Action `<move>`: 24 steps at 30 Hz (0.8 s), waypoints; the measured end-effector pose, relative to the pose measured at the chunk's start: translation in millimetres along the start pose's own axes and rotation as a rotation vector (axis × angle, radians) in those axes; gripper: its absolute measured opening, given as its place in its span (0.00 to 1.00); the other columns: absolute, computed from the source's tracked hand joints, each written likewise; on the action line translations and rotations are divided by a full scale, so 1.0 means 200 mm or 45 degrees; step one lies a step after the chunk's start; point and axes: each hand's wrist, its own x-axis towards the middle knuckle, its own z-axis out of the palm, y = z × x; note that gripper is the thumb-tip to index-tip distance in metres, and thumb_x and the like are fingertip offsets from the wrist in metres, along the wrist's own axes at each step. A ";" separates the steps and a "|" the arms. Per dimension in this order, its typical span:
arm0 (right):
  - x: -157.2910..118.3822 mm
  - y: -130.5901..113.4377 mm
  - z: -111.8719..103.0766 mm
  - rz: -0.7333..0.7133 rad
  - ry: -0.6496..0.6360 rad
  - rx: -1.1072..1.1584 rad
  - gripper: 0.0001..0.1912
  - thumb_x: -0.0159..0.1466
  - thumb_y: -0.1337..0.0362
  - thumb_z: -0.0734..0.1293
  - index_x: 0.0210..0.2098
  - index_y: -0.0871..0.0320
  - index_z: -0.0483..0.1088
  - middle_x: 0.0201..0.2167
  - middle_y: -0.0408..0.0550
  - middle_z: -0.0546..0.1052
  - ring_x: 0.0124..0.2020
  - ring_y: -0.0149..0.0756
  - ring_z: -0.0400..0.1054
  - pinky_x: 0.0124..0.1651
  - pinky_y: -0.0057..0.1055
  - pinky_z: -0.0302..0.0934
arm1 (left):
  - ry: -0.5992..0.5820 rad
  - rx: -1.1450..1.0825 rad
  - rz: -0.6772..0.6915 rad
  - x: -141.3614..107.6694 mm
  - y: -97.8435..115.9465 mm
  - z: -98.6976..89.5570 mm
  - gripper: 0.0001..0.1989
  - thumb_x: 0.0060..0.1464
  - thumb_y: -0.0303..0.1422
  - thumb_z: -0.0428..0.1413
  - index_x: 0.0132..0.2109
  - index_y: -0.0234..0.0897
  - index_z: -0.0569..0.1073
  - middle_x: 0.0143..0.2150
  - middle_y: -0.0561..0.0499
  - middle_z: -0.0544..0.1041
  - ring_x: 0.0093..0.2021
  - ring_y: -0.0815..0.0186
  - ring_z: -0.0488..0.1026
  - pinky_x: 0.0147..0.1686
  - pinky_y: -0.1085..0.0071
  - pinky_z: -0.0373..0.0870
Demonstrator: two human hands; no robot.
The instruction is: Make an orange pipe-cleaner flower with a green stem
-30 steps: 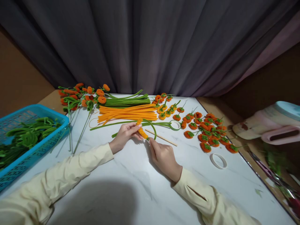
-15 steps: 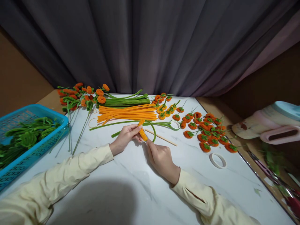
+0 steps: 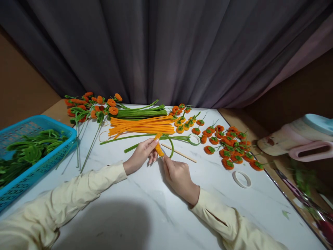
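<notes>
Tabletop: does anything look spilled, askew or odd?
A green scrap lies loose near the right edge of the table, apart from the piles. The pink-handled cup looks tipped, though lens distortion may explain that. No visible spill.

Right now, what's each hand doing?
Left hand: closed, pinching the yellow fuzzy piece.
Right hand: closed, fingers at that piece's lower end.

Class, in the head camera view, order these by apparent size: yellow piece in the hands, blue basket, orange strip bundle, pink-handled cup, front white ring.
1. Blue basket
2. Pink-handled cup
3. Orange strip bundle
Last, too alike to rank: yellow piece, front white ring
</notes>
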 end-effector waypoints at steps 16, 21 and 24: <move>0.00 0.00 0.00 0.025 -0.010 0.025 0.12 0.66 0.71 0.52 0.39 0.64 0.65 0.14 0.40 0.68 0.14 0.26 0.57 0.22 0.28 0.41 | -0.139 -0.238 -0.081 0.00 0.00 -0.02 0.08 0.51 0.35 0.54 0.32 0.33 0.68 0.18 0.56 0.66 0.15 0.75 0.61 0.12 0.80 0.55; 0.01 0.00 -0.01 0.027 0.038 0.054 0.12 0.67 0.70 0.51 0.37 0.63 0.65 0.14 0.39 0.68 0.14 0.25 0.57 0.22 0.27 0.42 | -0.180 -0.324 -0.122 -0.01 0.00 -0.01 0.07 0.52 0.34 0.53 0.31 0.34 0.65 0.20 0.57 0.64 0.15 0.75 0.61 0.11 0.80 0.54; 0.02 0.00 -0.01 0.039 0.058 0.080 0.12 0.67 0.70 0.52 0.36 0.63 0.65 0.14 0.39 0.68 0.14 0.25 0.57 0.22 0.26 0.42 | -0.199 -0.338 -0.131 -0.01 0.00 -0.01 0.07 0.53 0.34 0.52 0.31 0.35 0.64 0.20 0.57 0.63 0.15 0.75 0.60 0.11 0.80 0.55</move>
